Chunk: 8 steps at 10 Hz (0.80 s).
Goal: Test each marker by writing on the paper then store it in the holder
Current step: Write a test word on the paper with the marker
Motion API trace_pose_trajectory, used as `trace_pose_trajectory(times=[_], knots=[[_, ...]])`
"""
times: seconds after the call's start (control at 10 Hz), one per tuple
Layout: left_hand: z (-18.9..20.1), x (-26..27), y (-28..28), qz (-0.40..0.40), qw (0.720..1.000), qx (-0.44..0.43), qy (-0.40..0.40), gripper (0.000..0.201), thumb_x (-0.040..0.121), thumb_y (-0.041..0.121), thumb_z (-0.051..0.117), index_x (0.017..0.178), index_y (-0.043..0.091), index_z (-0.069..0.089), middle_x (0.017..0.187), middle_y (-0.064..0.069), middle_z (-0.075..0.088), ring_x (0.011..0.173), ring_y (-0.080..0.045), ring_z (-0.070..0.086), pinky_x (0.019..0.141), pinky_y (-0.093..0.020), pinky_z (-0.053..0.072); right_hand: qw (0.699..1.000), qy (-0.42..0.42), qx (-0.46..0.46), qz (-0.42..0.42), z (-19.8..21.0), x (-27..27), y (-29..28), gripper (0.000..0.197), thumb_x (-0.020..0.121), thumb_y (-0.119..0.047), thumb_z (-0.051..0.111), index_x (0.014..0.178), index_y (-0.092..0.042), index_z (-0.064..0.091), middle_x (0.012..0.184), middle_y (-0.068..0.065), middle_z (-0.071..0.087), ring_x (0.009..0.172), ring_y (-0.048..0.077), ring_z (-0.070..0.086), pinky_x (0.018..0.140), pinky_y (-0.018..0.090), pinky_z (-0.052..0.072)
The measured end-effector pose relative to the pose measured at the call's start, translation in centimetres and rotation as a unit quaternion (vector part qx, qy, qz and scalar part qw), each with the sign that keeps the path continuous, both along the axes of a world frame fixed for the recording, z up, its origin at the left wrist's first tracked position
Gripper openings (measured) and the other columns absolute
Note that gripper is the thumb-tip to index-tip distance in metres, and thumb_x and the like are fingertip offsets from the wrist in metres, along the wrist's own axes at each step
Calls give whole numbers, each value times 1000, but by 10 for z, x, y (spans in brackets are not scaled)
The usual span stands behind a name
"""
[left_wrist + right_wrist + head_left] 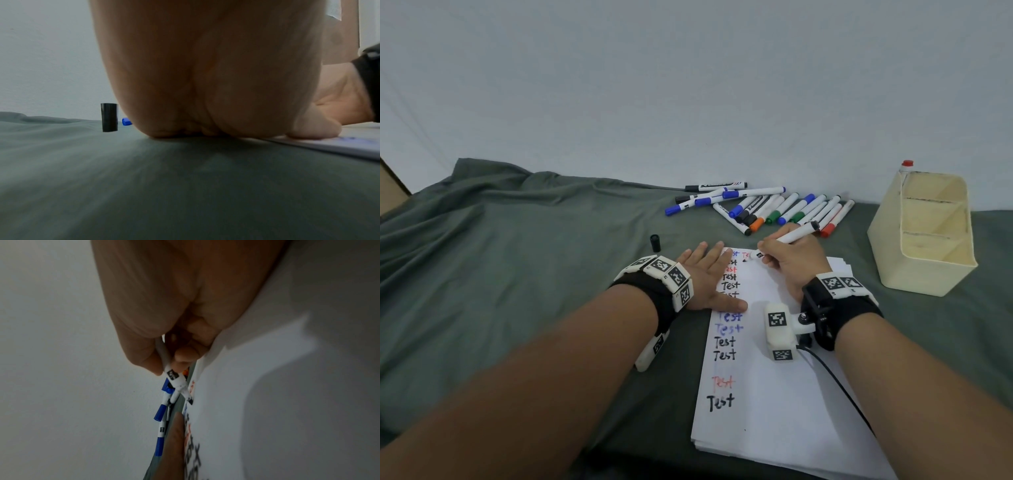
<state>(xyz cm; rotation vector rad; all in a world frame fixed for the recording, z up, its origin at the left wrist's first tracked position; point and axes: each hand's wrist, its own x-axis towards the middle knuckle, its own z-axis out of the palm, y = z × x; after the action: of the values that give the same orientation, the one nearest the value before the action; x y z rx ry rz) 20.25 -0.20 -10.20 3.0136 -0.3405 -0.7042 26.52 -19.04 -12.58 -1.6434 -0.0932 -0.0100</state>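
cloth first: a rumpled grey-green fabric sheet (517,240) covers the whole table against a pale wall. on it, near and right of centre, lies a stack of white paper sheets (774,394) with a column of "test" words in black, blue and red down its left side. at the far right stands a cream plastic holder with three compartments (887,253); one red-capped marker (906,163) pokes up at its far left corner, though which compartment it sits in i cannot tell. far of the paper, a loose heap of white-barrelled markers with blue, black, green, orange and red caps (774,209) waits.

the left hand (709,277) lies flat with fingers straight, pressing the paper's left edge down. the right hand (791,260) pinches a white marker with a black tip (787,238) in a writing grip, its tip at the far end of the sheet beside a red word. its small black cylindrical cap (655,242) stands upright on the cloth, left of the paper and apart from both hands.

the marker looks light, stiff and smooth, so i'd guess a pinch low on the barrel suits writing, then mid-barrel for dropping it in. the paper is thin and would likely slide on soft cloth without that steadying palm.
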Motion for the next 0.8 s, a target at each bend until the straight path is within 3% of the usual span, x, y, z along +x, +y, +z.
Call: trace_pose_trajectory(times=[0.1,0.3,0.6,0.8], knots=[[1,0,-1,0,1000,3,2,115,78,85,40,154,22,-20,161,3,-27,149,-23,-21,121,-45,-7,1000,1,-17,4,0,0,0,13,70,-13,74,72,-14,62,56,4,65,51,12,60,48,21,48],[0,0,0,1,1000,1,2,115,78,86,40,154,22,-20,161,3,-27,149,-23,-21,121,-45,-7,1000,-2,16,4,-2,1,-2,13,76,-12,78,77,-13,65,64,6,71,57,14,66,55,22,53],[4,-1,-1,0,1000,1,8,114,79,84,40,153,22,-21,160,3,-28,148,-23,-22,121,-44,-7,1000,1,-2,-18,3,-3,-1,14,66,-22,74,62,-34,68,58,0,66,54,12,63,54,25,50],[5,-2,-2,0,1000,4,9,114,79,84,40,154,22,-21,161,3,-27,149,-23,-21,122,-45,-6,1000,-2,-10,-21,2,-3,0,16,66,-18,73,62,-33,66,58,-2,64,53,11,61,53,28,48]])
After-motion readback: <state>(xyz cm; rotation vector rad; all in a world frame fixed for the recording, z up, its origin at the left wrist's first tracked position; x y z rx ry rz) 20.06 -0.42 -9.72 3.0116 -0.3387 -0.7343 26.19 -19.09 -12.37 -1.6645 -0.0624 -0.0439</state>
